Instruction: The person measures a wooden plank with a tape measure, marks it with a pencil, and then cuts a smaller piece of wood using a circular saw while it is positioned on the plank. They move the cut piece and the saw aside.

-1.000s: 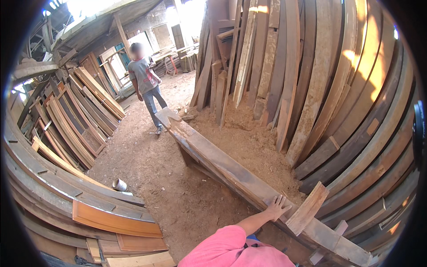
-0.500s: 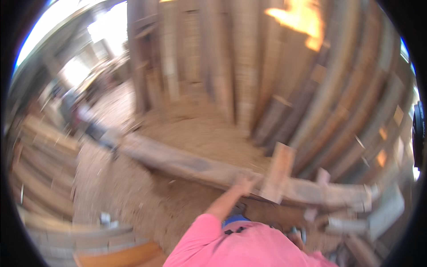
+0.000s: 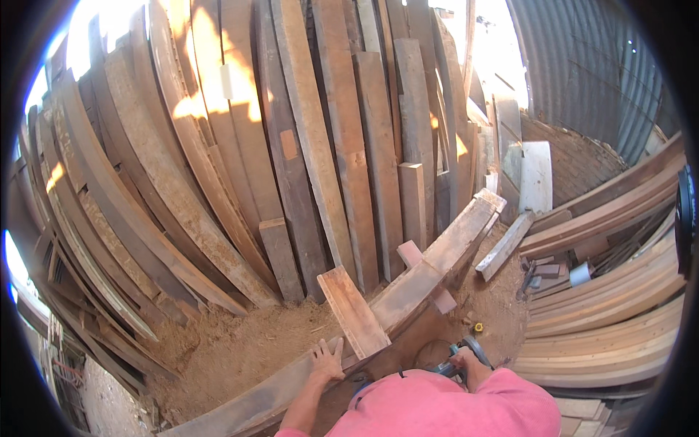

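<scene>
The left hand (image 3: 327, 360) lies flat, fingers spread, on a long beam (image 3: 408, 291) running from seven o'clock up to two o'clock; a short plank (image 3: 353, 312) rests across the beam just beside it at one o'clock; the right hand (image 3: 461, 358) grips a power tool (image 3: 457, 351); boards (image 3: 313, 146) lean upright at twelve o'clock.

This is a timber yard or rough woodworking shed. Long weathered planks (image 3: 320, 146) lean upright in dense rows against the wall, more boards (image 3: 611, 320) lie stacked flat at the right, and sawdust (image 3: 240, 342) covers the dirt floor. A corrugated metal wall (image 3: 582, 65) closes the far corner, with sunlight falling across the wood.
</scene>
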{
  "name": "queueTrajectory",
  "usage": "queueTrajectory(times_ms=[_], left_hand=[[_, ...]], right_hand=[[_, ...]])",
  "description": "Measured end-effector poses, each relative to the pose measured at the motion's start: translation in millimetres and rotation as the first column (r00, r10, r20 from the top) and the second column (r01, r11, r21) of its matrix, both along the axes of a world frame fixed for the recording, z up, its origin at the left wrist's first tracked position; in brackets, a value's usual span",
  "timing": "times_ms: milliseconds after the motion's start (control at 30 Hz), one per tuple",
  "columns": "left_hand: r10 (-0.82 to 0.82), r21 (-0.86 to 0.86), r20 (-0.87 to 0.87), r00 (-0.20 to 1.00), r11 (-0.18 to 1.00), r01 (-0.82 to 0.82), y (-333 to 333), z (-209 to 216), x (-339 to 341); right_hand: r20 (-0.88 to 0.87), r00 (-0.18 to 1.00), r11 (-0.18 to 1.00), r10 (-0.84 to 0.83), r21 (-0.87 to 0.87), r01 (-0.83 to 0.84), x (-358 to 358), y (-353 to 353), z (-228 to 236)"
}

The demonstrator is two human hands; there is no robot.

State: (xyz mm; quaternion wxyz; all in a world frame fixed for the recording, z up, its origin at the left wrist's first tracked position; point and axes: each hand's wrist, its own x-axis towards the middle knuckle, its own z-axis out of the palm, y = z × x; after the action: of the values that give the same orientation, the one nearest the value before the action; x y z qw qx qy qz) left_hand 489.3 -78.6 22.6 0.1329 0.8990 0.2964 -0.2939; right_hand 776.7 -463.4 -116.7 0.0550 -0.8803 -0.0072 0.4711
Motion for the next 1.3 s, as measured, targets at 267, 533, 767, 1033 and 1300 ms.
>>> queueTrajectory(times_ms=[267,533,767,1033,1300], left_hand=[[0.036,0.088,0.100,0.994,0.995,-0.045,-0.1,-9.5,2.0],[0.004,0.069,0.146,0.989,0.997,-0.015,-1.4,4.7,2.7],[0.030,0.004,0.102,0.994,1.000,-0.030,-21.7,3.3,5.0],[-0.004,-0.061,0.048,0.999,0.998,0.007,0.6,4.4,11.7],[-0.106,-0.173,0.160,0.981,0.976,0.134,56.4,-20.4,7.0]], right_hand=[[0.114,0.977,0.979,-0.179,0.118,0.166,-28.9,-41.6,-61.8],[0.075,0.985,0.986,-0.157,0.066,0.152,-50.0,-38.8,28.4],[0.099,0.966,0.971,-0.240,0.025,0.238,-46.6,-65.3,19.5],[0.057,0.958,0.959,-0.281,0.035,0.280,-50.6,-51.5,3.0],[0.113,0.975,0.981,-0.191,0.055,0.186,-65.1,-24.5,22.7]])
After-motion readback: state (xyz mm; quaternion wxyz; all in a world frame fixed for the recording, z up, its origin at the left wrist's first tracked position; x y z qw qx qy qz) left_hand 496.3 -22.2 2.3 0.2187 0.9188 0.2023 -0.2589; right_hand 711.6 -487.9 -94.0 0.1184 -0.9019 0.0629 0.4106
